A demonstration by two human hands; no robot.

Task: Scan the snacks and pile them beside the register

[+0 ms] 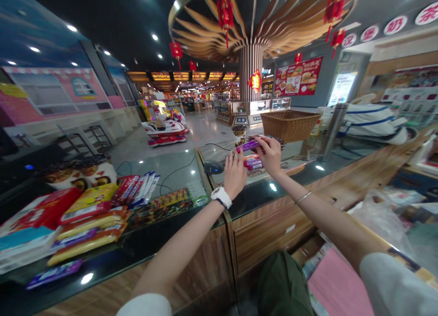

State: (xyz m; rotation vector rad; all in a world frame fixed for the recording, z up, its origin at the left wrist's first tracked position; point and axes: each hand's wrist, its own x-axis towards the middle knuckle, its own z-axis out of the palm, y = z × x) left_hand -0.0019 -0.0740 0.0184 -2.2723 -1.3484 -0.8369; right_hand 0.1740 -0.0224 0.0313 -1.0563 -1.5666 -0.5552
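Observation:
My right hand (pixel 270 155) pinches a purple wrapped candy roll (pixel 248 146) between thumb and fingers above the glass counter. Beside the roll's left end is my left hand (pixel 235 173), its fingers stretched out and their tips near or against the wrapper; contact is hard to make out. Below the held roll lie more purple and orange candy rolls (pixel 252 163), partly hidden by my hands. A cup with a dark printed pattern (pixel 239 134) stands just behind them. The dark scanner or mouse-like device (pixel 214 167) rests left of my left hand.
A wicker basket (pixel 290 126) stands at the counter's far right side, near a metal post (pixel 334 129). Snack packets (pixel 91 202) are piled on the left, with flat small packs (pixel 171 202) alongside. An open drawer (pixel 318 261) with papers is below my right arm.

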